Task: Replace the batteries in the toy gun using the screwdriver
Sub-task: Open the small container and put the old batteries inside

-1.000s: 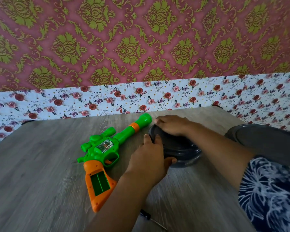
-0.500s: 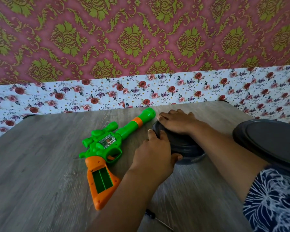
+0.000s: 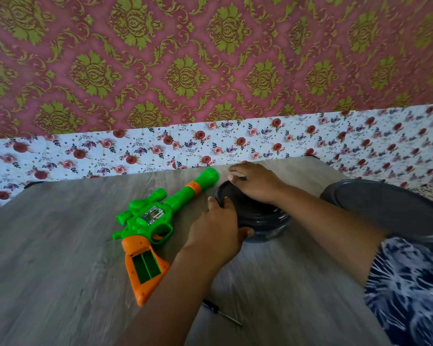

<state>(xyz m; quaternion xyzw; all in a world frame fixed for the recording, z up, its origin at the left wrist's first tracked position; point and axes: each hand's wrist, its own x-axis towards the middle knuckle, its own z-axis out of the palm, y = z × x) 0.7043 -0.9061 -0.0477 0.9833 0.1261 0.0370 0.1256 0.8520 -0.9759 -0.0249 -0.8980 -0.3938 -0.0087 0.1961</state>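
A green and orange toy gun (image 3: 158,221) lies on the wooden table (image 3: 60,245), its barrel pointing to the far right. The battery compartment (image 3: 145,267) in the orange grip is uncovered and shows a green inside. A small screwdriver (image 3: 220,312) with a dark handle lies near the front, beside my left forearm. Right of the gun stands a dark round container (image 3: 265,221). My left hand (image 3: 218,228) grips its near-left rim, thumb on the side wall. My right hand (image 3: 255,183) lies across its top, fingers curled over the far rim. What is inside is hidden.
A large dark round lid or tray (image 3: 390,208) sits at the right edge of the table. A flowered cloth (image 3: 235,141) and patterned wall close off the back. My patterned sleeve (image 3: 410,283) fills the lower right corner.
Only the camera view has shifted a little. Both hands stay on the dark container, and the gun and screwdriver lie where they were.
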